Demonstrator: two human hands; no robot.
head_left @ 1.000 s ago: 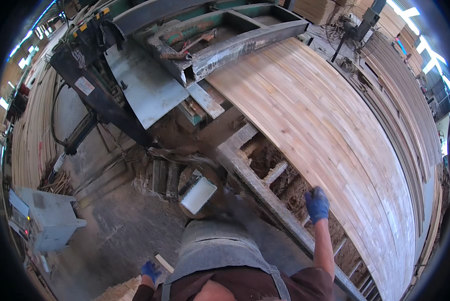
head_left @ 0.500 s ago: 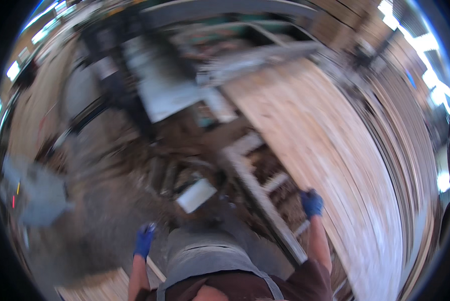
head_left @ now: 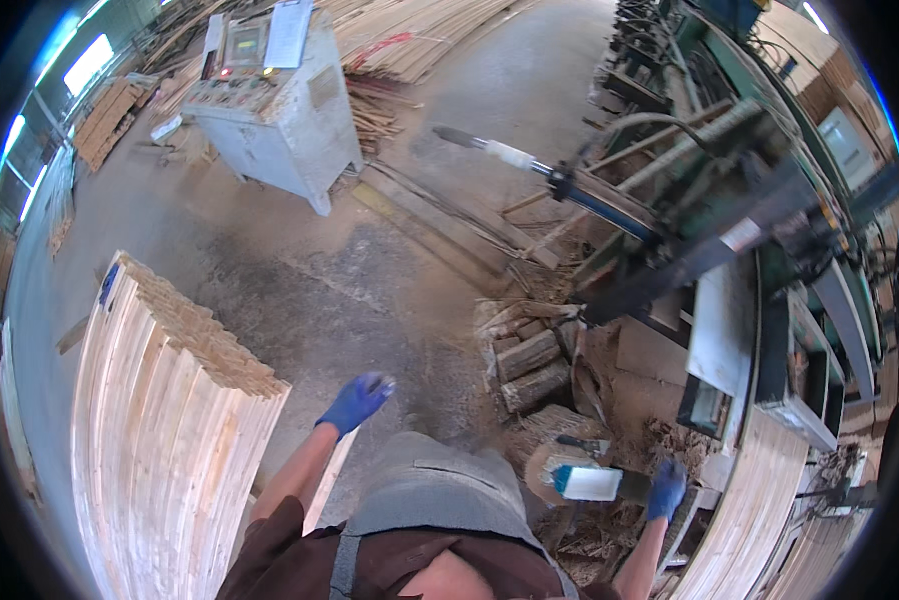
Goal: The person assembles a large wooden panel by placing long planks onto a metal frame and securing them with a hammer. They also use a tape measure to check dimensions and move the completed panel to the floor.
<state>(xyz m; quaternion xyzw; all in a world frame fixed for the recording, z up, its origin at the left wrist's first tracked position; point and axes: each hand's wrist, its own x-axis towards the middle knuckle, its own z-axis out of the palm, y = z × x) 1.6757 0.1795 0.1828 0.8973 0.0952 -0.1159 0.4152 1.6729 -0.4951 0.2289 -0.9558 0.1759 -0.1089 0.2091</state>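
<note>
My left hand [head_left: 357, 402], in a blue glove with greyish fingertips, is held out over the floor. Its fingers are loosely bent and nothing shows in them. Close on its left is a stack of pale wooden boards [head_left: 159, 430] with stepped ends. My right hand [head_left: 668, 487], also blue-gloved, hangs between a white-topped block [head_left: 590, 483] and the pale boards [head_left: 754, 500] at the machine. Its fingers look slightly apart, holding nothing visible. The block rests on a round wooden stump [head_left: 549, 468], beside a dark-handled tool [head_left: 581, 443].
A grey control cabinet [head_left: 279, 140] with buttons and papers stands at the far left. On the right runs a green machine [head_left: 709, 130] with a dark slanting beam [head_left: 699, 240]. Wood offcuts [head_left: 531, 365] are piled before it. Long boards [head_left: 419, 40] lie at the back.
My view has swung left, bringing the control cabinet and the board stack into plain sight. My right hand has come away from the edge of the wide pale boards.
</note>
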